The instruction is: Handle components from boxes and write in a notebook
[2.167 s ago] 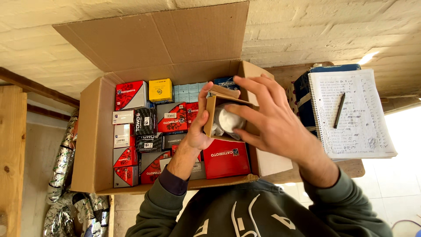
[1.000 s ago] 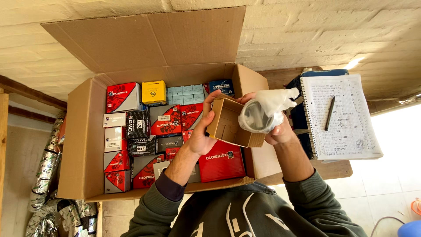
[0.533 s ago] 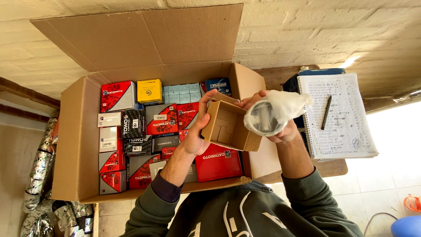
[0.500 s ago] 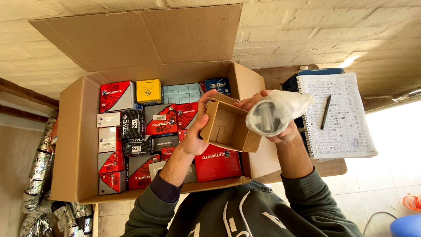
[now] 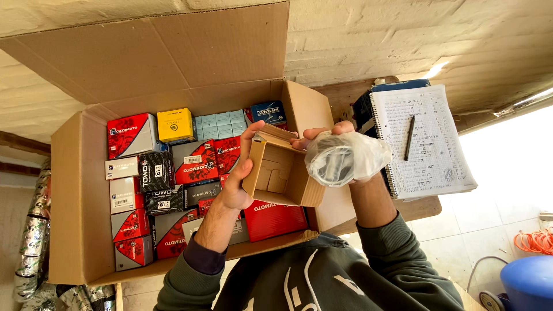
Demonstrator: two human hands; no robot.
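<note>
Bagged part (image 5: 345, 158) is lying sideways in the right hand (image 5: 340, 151), fingers curled around it, just right of the open small box (image 5: 282, 175) the left hand (image 5: 237, 175) is gripping.

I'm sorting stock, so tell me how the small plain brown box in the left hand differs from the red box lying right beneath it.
The small brown box is plain cardboard; the red box is printed. The brown box is open and looks empty, held up by the left hand; the red box lies shut inside the big carton. The brown box looks the smaller. Both are rectangular cardboard packs.
</note>
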